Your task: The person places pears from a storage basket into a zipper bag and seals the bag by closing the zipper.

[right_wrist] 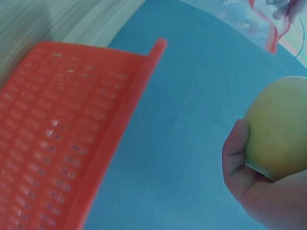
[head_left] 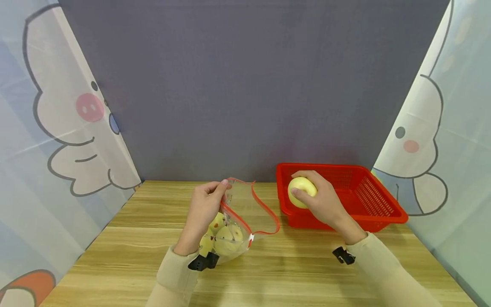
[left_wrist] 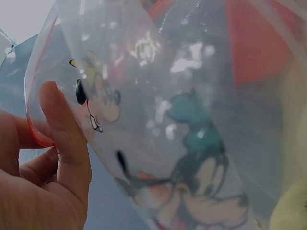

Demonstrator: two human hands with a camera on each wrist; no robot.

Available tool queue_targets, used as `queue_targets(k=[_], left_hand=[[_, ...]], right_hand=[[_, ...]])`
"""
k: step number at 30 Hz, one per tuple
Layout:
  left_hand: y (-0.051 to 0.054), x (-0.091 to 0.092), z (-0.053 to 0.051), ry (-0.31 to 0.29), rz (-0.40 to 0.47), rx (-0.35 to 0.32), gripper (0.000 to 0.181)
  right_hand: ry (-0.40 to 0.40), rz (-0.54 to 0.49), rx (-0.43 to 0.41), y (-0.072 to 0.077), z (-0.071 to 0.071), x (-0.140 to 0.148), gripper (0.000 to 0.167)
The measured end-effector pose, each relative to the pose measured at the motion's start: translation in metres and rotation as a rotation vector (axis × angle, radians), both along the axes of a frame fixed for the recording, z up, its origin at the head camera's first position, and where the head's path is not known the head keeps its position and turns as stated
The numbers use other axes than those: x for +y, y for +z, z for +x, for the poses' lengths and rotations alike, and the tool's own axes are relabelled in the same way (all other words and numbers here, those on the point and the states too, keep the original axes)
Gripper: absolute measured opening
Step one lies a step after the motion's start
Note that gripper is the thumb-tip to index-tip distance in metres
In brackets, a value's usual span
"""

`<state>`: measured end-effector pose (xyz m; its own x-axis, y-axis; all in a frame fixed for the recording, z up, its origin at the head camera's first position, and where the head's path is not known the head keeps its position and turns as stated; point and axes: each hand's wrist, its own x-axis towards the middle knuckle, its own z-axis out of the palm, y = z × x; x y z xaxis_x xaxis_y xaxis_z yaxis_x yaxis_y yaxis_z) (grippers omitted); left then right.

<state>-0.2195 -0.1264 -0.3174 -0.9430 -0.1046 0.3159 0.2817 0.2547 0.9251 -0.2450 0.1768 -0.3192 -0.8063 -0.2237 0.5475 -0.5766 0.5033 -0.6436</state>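
My left hand (head_left: 204, 209) pinches the red-edged rim of a clear zip bag (head_left: 245, 209), whose mouth gapes toward the right. Printed cartoon figures show on the bag (left_wrist: 192, 187) in the left wrist view. Several pale yellow apples (head_left: 229, 238) lie inside it, low down and partly behind the left wrist. Over the left side of a red plastic basket (head_left: 368, 219), my right hand (head_left: 324, 202) grips another yellow apple (head_left: 302, 192). Fingers and thumb wrap that apple (right_wrist: 280, 129) in the right wrist view, apart from the basket rim (right_wrist: 120, 115).
The bag and basket stand on a wood-grain table (head_left: 126, 256). A dark grey panel (head_left: 249, 85) rises behind the table. Cartoon-printed curtains (head_left: 76, 157) hang on both sides. The basket has slotted walls and stands at the table's back right.
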Motion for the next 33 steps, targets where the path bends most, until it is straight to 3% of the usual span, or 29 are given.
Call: queue_targets(k=[13, 24, 33], left_hand=[[0.000, 0.001, -0.001, 0.000, 0.005, -0.003, 0.030], [0.001, 0.001, -0.001, -0.005, 0.009, -0.006, 0.030], [0.002, 0.001, 0.002, -0.006, 0.012, 0.001, 0.032]], right_hand=[[0.100, -0.042, 0.075, 0.003, 0.017, -0.021, 0.029], [0.185, -0.037, 0.185, -0.005, 0.024, -0.040, 0.033], [0.231, -0.022, 0.176, -0.013, 0.027, -0.054, 0.034]])
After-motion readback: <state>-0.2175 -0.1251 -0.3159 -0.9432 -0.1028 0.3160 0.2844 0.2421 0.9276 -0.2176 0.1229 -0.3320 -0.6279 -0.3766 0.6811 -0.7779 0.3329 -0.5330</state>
